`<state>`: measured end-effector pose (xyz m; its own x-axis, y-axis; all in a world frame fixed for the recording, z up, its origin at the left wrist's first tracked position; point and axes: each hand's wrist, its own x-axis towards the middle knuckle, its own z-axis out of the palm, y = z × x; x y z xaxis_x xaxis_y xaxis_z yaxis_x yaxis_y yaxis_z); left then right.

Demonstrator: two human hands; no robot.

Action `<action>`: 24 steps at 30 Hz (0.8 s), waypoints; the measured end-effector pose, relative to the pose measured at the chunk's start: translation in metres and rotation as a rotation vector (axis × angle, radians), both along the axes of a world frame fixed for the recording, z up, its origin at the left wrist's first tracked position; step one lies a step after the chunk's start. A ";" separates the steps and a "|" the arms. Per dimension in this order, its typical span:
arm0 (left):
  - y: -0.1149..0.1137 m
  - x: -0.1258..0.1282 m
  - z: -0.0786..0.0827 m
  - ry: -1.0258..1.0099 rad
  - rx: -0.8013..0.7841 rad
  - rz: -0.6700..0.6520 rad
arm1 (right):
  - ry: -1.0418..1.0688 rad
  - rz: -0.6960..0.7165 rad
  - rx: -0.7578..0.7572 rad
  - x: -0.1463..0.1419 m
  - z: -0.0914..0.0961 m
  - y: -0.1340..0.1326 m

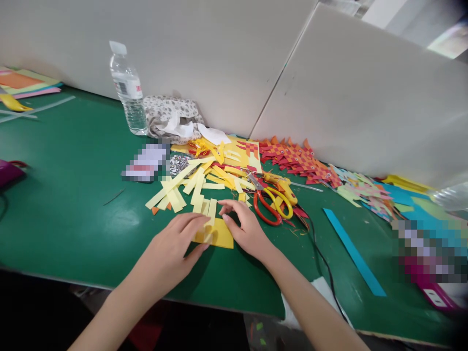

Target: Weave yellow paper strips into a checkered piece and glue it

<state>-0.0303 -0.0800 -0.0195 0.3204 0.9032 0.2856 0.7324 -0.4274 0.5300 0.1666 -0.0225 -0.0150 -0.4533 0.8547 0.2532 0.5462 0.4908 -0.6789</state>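
Observation:
On the green tabletop, close to its front edge, lies a small yellow paper piece [224, 235] with cuts in it and pale yellow strips [212, 210] running through it. My left hand [175, 243] grips its left side, thumb low at the edge and fingers over the strips. My right hand [248, 229] rests at the upper right corner, thumb and forefinger apart beside a strip. Beyond the hands spreads a heap of loose pale yellow strips [170, 192]. Scissors [272, 207] with one red and one yellow handle lie right of the heap, near a yellow glue gun [283, 187].
A water bottle [127, 92] stands at the back left by a patterned cloth bag [175, 109]. Red-orange woven paper fish [292, 158] line the partition [226, 63]. A blue strip [353, 251] lies at right, and a black cord [323, 256] runs off the front edge.

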 end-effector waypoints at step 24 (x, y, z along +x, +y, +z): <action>0.008 0.002 -0.003 0.192 0.211 -0.252 | -0.187 -0.010 0.052 0.005 0.013 -0.005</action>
<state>-0.0284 -0.0722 -0.0226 0.5908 0.7170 0.3699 0.6678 -0.6919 0.2745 0.1716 -0.0272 -0.0018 -0.4879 0.8475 0.2091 0.6657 0.5162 -0.5388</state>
